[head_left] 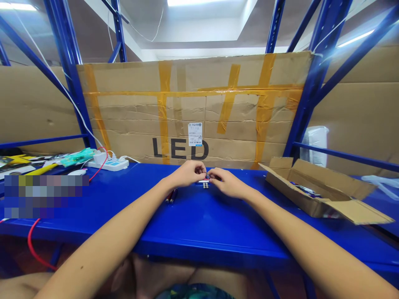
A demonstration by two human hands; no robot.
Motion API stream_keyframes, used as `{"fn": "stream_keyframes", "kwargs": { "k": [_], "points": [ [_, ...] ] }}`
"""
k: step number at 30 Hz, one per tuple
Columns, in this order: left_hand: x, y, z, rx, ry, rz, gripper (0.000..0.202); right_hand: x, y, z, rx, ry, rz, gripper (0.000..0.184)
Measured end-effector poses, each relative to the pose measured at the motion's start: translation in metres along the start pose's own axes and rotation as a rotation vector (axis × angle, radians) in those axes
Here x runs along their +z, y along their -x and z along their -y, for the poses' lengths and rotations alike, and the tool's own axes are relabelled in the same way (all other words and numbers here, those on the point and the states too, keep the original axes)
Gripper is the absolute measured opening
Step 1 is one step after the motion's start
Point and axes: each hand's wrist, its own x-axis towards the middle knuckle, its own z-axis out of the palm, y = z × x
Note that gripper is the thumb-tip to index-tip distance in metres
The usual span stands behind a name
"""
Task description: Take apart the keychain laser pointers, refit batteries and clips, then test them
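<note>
Both my hands meet over the middle of the blue metal shelf (199,216). My left hand (188,173) and my right hand (226,182) are closed in a pinch on the same small object (206,180), which shows red, white and dark parts with several little metal ends below; it is too small to name. Two thin pen-like sticks (171,195), dark red and black, lie on the shelf just under my left wrist.
A taped cardboard sheet marked LED (193,112) stands behind. An open cardboard box (321,191) sits at the right. At the left are a white power strip (109,164), a red cable (31,245) and mixed clutter. Blue rack posts (75,79) flank the shelf.
</note>
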Motion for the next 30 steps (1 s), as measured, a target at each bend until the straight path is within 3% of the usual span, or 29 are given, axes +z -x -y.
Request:
{"fn": "stream_keyframes", "kwargs": {
  "k": [6,11,17,23,25,28,30],
  "points": [
    [0.005,0.001,-0.001,-0.053,0.127,-0.023,0.006,0.003,0.000,-0.004,-0.104,-0.044,-0.131,0.023],
    [0.010,0.001,-0.005,-0.119,0.241,-0.037,0.003,0.002,0.002,-0.003,-0.144,-0.063,-0.243,0.018],
    [0.011,0.001,-0.010,-0.090,0.323,-0.067,0.007,-0.001,0.003,0.003,-0.173,-0.027,-0.341,0.012],
    [0.011,0.001,-0.006,-0.078,0.318,-0.025,0.008,-0.004,0.004,0.004,-0.225,-0.015,-0.287,0.015],
    [0.012,0.001,-0.005,-0.076,0.310,-0.032,0.008,-0.004,0.004,0.005,-0.203,-0.011,-0.276,0.018],
    [0.013,0.001,-0.005,-0.052,0.315,-0.041,0.011,-0.005,0.004,0.007,-0.154,-0.031,-0.303,0.005],
    [0.013,0.002,-0.006,-0.047,0.311,-0.028,0.012,-0.005,0.004,0.008,-0.136,-0.036,-0.316,0.009]
  ]
}}
